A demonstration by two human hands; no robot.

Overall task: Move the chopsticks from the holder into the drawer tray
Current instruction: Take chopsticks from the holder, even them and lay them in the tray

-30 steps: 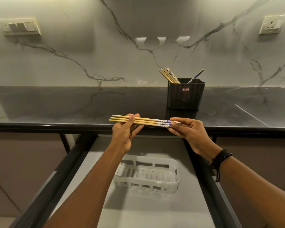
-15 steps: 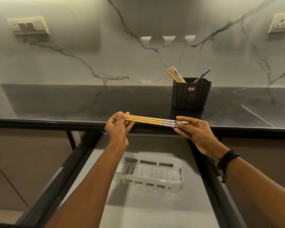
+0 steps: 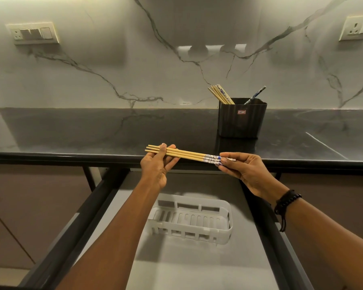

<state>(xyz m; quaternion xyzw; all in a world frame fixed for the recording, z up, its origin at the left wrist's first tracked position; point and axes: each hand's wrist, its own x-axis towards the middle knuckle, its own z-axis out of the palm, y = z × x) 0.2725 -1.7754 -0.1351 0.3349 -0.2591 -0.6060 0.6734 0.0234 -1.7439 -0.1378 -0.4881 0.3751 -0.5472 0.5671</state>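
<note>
Loosely bundled chopsticks [image 3: 187, 155] held level above the counter [image 3: 71, 132] edge, not yet in the tray [image 3: 230, 218].
Left hand [image 3: 155, 166] pinches the plain tips under its thumb, right hand [image 3: 242, 167] pinches the patterned ends. If either grip loosens early, a stick could roll off and miss the tray.

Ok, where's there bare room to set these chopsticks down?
The dark marble countertop is bare left of the black ribbed holder, and more briefly right of it. The grey drawer floor is bare in front of the white slotted plastic tray, which shows nothing inside. Crowded: the counter edge, where left hand and right hand hold the wooden chopsticks.
</note>
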